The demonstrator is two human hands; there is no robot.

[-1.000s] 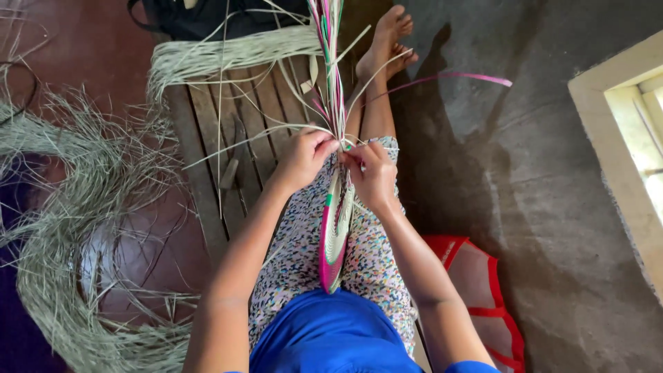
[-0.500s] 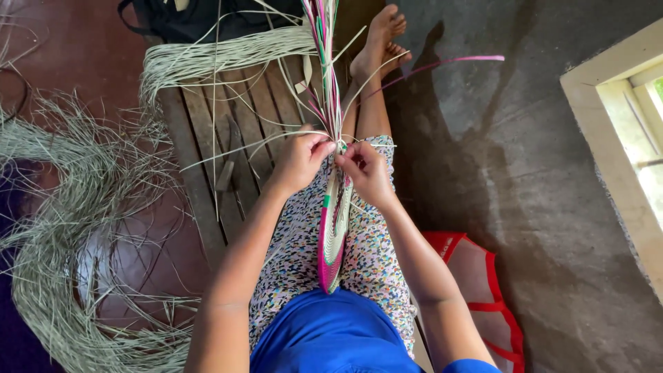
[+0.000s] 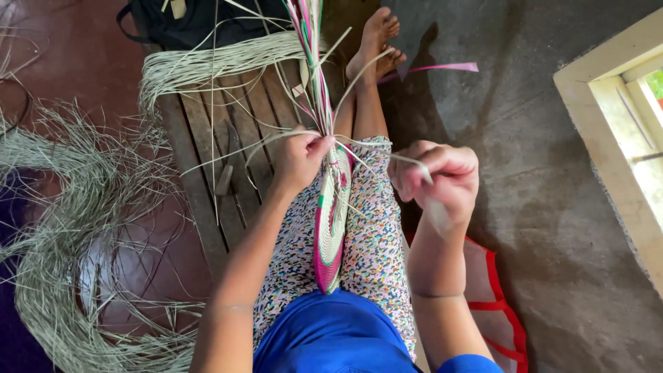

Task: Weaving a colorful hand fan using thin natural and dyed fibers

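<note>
The person sits on a grey concrete floor [image 3: 552,228], legs stretched out, bare feet [image 3: 376,41] at the top of the view. To the left the floor turns to smooth dark red [image 3: 76,62]. A low slatted wooden counter [image 3: 207,166] stands just beside the left leg; a bundle of pale straw [image 3: 214,62] lies across its far end and a dark knife [image 3: 228,166] rests on the slats. Loose straw [image 3: 62,228] sprawls in a wide arc over the red floor. A black bag [image 3: 207,17] sits beyond the counter. At the right edge a cream window frame [image 3: 608,138] lets in daylight. A red plastic thing [image 3: 494,290] shows under the right arm.

The woven disc [image 3: 331,221], coiled in cream, pink and green, stands on edge on the lap between the thighs, its unworked strands [image 3: 314,55] rising toward the feet. One pink strip [image 3: 435,68] trails off to the right above the floor.

The left hand [image 3: 300,159] has its fingers pinched on the disc's upper rim, where the strands begin. The right hand [image 3: 438,176] is drawn away to the right, clenched around a pale strand [image 3: 387,150] that runs taut from the disc to the fist.
</note>
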